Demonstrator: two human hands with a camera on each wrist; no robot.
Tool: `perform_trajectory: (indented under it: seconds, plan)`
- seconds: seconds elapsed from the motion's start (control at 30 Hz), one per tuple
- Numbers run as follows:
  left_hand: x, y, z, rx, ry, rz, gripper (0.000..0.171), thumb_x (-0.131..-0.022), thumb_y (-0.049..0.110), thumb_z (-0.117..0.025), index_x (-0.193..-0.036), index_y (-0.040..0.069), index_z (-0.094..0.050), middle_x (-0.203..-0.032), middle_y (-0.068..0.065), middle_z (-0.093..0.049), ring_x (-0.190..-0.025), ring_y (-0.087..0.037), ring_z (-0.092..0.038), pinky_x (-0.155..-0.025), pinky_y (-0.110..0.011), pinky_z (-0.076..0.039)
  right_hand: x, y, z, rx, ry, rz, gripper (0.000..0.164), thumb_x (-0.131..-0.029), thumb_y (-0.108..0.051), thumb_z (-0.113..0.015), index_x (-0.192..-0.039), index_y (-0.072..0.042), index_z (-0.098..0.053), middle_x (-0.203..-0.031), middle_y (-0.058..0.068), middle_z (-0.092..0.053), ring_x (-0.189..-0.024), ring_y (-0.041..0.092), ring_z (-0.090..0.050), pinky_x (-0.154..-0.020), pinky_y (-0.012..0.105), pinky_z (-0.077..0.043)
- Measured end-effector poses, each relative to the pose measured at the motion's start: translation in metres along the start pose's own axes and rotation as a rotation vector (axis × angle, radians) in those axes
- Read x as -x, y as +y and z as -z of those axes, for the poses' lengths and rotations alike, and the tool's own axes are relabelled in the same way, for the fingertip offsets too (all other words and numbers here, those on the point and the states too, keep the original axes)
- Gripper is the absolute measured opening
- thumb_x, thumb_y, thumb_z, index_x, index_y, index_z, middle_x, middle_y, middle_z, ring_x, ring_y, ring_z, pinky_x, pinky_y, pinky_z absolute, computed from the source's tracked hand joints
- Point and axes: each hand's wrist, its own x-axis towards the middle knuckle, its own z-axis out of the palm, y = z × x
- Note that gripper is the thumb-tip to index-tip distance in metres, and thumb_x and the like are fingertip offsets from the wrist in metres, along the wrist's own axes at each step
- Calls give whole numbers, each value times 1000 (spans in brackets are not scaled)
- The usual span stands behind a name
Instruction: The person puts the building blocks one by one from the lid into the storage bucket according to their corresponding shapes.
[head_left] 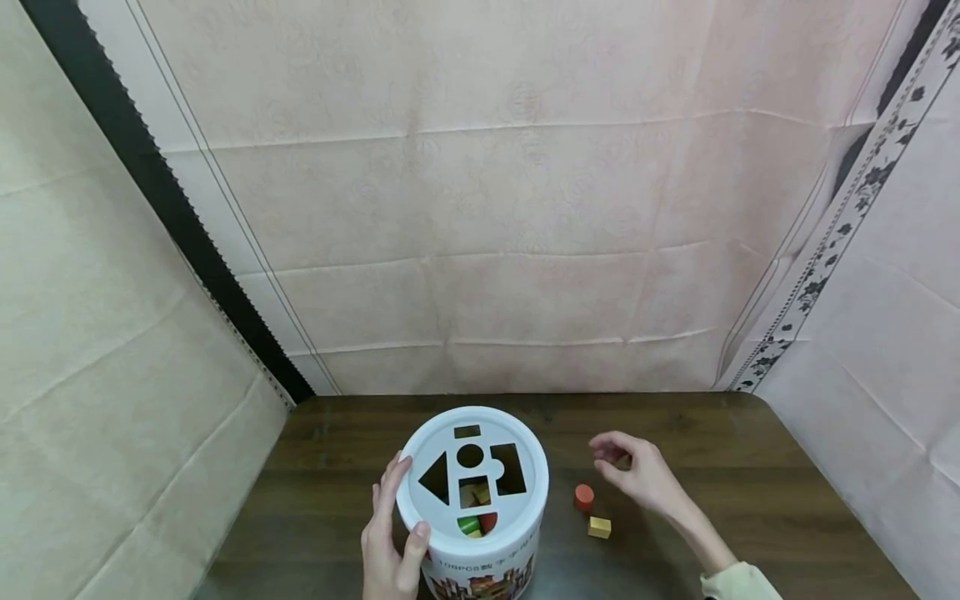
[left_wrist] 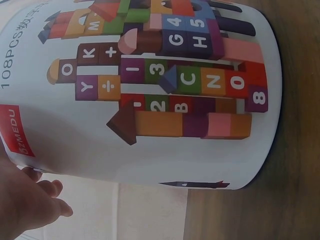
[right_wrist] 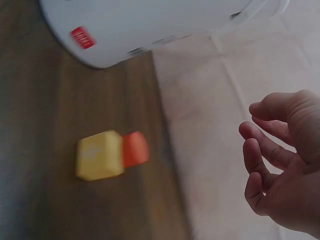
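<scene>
A white block bucket stands upright, printed with coloured letter and number blocks, also large in the left wrist view. Its pale lid has several shaped holes, among them a triangle and a circle; green, red and yellow pieces show inside through them. My left hand grips the bucket at the lid's left rim, thumb at the front and fingers along the side. Fingers loosely bent, my right hand hovers empty to the right of the bucket. Below it lie a red cylinder block and a yellow cube block.
The dark wooden table runs back to a pale creased cloth hung behind it. More cloth hangs along the right side, and another sheet along the left.
</scene>
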Motion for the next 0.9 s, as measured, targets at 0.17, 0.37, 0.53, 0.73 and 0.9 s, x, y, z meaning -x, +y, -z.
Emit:
perform_trajectory:
  seconds: [0.17,0.37,0.53,0.73,0.9]
  plan:
    - [0,-2,-1,-2,1,-2,62,-84,17,-63,-145,13,-54,-148,-10,-50,-139,-24,-40,-94,-85,-11,27,16,-5,-28,6,-24,27,-80,6,-76,-101,-10,-70,-88,-7,-68,-74,8,-61,-64,33,-52]
    - [0,-2,-1,-3,4,6,61,-84,19,-63,-145,14,-54,-148,-9,-50,-140,-23,-40,-94,-85,-11,50,27,-11,-34,-3,-46,28,-81,3,-78,-106,-8,-70,-95,2,-70,-77,9,-62,-66,32,-52]
    - [1,-1,-1,-7,17,13,60,-84,20,-62,-143,14,-55,-147,-9,-51,-139,-21,-41,-95,-84,-12,65,36,-17,-41,-30,-104,26,-83,2,-77,-107,-4,-68,-97,7,-69,-79,9,-61,-67,31,-51]
    - [1,0,-2,-6,20,20,59,-84,20,-62,-143,14,-56,-146,-10,-52,-138,-21,-41,-96,-84,-12,75,40,-24,-69,-5,-122,28,-81,5,-77,-106,-2,-68,-95,5,-69,-77,8,-60,-64,28,-51]
    - [0,0,-2,-3,17,19,60,-84,19,-62,-143,13,-55,-147,-10,-51,-139,-21,-40,-96,-84,-12,79,39,-27,-125,-15,-143,30,-80,5,-77,-108,1,-66,-95,11,-68,-77,7,-59,-64,26,-51]
